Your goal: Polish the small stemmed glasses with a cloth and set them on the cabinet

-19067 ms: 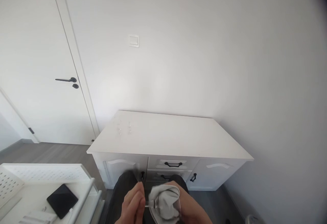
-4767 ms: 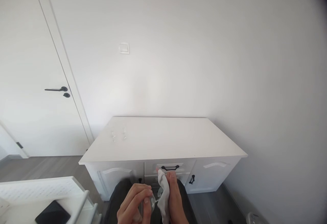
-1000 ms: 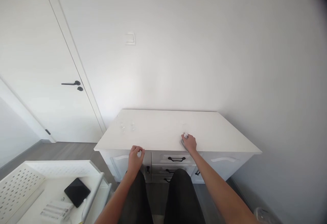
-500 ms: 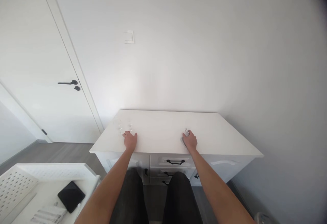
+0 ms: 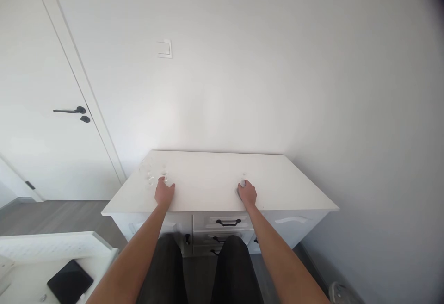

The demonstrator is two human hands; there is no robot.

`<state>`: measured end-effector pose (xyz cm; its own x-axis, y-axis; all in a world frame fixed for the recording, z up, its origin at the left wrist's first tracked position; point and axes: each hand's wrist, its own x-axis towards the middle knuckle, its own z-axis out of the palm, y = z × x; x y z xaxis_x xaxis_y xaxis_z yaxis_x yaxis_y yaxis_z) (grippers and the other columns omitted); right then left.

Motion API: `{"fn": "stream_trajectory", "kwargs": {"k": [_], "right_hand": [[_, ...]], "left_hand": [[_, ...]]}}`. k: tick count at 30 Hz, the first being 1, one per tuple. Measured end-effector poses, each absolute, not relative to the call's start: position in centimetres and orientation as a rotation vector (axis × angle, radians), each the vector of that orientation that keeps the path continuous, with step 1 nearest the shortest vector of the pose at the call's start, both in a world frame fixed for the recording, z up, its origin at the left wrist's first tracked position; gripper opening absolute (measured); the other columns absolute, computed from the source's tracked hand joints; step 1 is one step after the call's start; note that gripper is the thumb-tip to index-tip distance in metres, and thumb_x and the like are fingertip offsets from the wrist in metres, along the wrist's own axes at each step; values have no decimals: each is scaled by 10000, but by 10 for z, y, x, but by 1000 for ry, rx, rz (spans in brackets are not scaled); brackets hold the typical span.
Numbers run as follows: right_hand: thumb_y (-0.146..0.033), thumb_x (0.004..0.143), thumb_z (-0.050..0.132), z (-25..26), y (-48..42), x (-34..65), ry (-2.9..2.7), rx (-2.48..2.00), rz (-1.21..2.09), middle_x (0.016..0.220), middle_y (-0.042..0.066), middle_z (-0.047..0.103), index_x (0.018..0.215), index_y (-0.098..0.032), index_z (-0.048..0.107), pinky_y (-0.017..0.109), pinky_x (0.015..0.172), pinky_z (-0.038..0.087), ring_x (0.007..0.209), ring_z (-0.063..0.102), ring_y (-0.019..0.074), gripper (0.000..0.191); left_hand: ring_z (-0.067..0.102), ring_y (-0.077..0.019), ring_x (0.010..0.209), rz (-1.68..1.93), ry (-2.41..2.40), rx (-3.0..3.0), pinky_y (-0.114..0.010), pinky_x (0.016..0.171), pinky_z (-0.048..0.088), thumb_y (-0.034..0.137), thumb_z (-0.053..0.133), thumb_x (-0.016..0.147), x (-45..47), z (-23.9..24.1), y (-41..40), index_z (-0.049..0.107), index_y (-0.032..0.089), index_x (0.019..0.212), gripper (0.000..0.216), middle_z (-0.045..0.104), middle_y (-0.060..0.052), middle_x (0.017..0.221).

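My left hand [image 5: 164,194] rests on the left part of the white cabinet top [image 5: 204,181], thumb and fingers apart. Its fingertips are right by small clear round pieces [image 5: 164,172]; more clear pieces [image 5: 149,176] lie farther left. These are see-through and too small to name. Right of the middle, my right hand [image 5: 247,195] is closed, thumb and fingers around a small whitish clear piece [image 5: 243,183]. A grey edge shows under that hand; what it belongs to is hidden. A tiny pale spot [image 5: 243,174] shows just beyond the fingers.
White drawers with black handles [image 5: 228,222] are below the top, close to my knees. A white wall with a switch [image 5: 164,48] rises behind. At lower left, a white perforated-sided unit [image 5: 52,244] holds a black flat square object [image 5: 70,282]. A door [image 5: 41,133] is at left.
The view has shifted right, so everything appears farther left. My left hand's fingers have moved closer to the clear pieces. My right hand still holds its small piece.
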<state>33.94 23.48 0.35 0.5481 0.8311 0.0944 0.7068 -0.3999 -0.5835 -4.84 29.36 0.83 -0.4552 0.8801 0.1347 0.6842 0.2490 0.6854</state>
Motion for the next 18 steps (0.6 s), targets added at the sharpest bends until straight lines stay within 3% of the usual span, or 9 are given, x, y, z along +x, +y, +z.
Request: {"fn": "stream_trajectory", "kwargs": {"k": [18], "right_hand": [[-377, 1015, 655, -3, 239, 340, -1305, -2266, 265, 1299, 96, 672, 1286, -200, 645, 462, 920, 602, 1077, 692, 245, 324]], "left_hand": [[681, -260, 1129, 926, 2212, 1593, -479, 943, 593, 360, 675, 996, -47, 6, 294, 635, 197, 1319, 364, 655, -102, 1345]]}}
